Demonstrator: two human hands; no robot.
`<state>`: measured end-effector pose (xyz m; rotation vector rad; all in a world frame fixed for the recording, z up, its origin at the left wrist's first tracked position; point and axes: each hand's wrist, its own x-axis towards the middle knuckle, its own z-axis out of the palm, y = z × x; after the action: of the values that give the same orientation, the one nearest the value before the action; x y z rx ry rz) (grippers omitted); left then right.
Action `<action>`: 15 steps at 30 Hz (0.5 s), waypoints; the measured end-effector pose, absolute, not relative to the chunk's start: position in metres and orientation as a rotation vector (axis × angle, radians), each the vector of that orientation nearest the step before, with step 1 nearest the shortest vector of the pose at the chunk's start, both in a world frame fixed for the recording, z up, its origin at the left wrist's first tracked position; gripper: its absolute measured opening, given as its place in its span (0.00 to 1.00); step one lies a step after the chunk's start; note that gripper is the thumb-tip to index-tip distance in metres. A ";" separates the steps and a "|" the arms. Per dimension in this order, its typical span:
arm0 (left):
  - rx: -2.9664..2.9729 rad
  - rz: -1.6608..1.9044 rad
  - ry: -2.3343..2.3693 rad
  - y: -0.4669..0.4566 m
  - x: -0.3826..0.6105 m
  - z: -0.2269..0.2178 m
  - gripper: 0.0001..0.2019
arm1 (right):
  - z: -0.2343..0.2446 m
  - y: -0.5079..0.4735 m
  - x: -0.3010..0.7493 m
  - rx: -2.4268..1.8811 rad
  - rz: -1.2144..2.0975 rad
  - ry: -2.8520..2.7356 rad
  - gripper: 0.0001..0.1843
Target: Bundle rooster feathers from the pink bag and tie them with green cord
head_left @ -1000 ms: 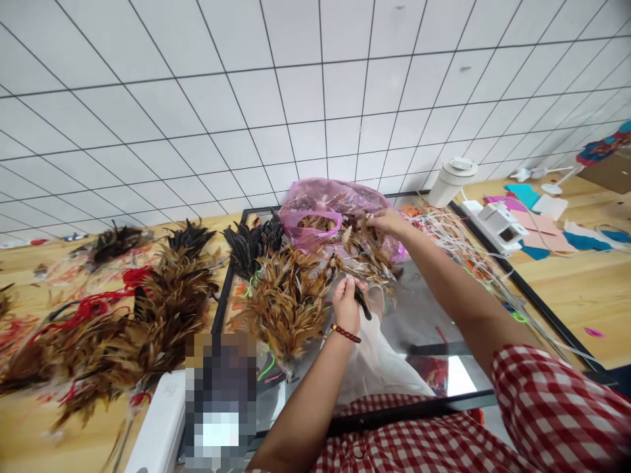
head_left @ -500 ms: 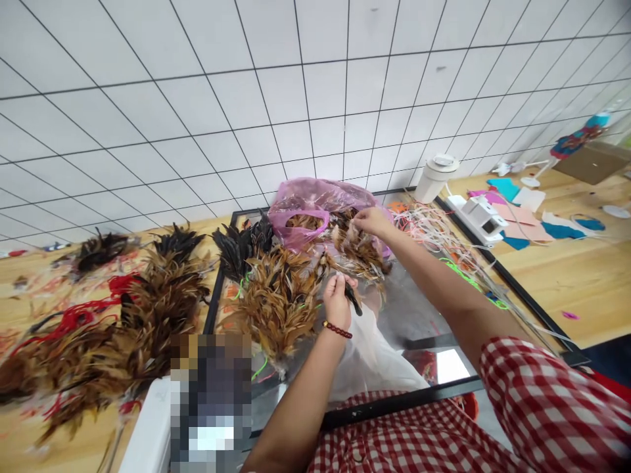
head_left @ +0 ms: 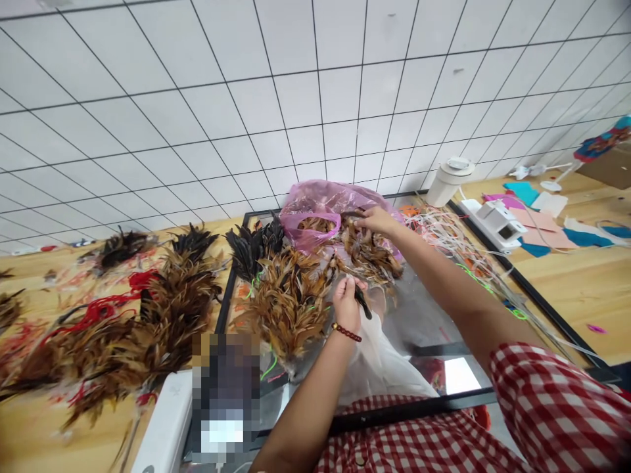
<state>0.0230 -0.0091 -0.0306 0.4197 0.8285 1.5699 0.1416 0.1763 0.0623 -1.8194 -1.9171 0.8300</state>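
My left hand (head_left: 347,303), with a beaded bracelet at its wrist, is closed around a small bunch of dark feathers (head_left: 363,304) pointing down to the right. Farther off, my right hand (head_left: 378,222) reaches over loose brown feathers (head_left: 372,253) at the mouth of a pink plastic bag (head_left: 315,197). Its fingertips pinch what looks like a dark feather (head_left: 353,213). Left of my left hand lies a thick bundle of brown feathers (head_left: 290,299), with black feathers (head_left: 251,246) behind it.
A black-framed glass panel (head_left: 419,402) lies under the work. Feather garlands (head_left: 162,315) and red cord (head_left: 111,305) cover the left side. At right are pale strips (head_left: 448,233), a white canister (head_left: 449,180), a power strip (head_left: 493,223) and coloured sheets (head_left: 542,226). A pixelated device stands front left.
The view has shifted slightly, so everything sits farther right. My right fingers have moved a little over the feathers, and a dark feather now shows at their tips. My left hand keeps its grip.
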 end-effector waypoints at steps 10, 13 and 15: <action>0.395 1.575 0.790 -0.003 0.025 -0.031 0.19 | 0.043 0.070 0.205 -1.897 0.457 -2.022 0.22; 0.363 1.547 0.803 -0.002 0.026 -0.028 0.18 | 0.027 0.046 0.209 -1.848 0.488 -2.121 0.18; 0.341 1.538 0.808 -0.001 0.026 -0.027 0.17 | 0.021 0.034 0.209 -1.790 0.536 -2.129 0.19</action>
<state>0.0262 -0.0012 -0.0268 0.3406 0.8075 1.5382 0.2091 0.0338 0.0209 -1.7895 -2.1294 0.5359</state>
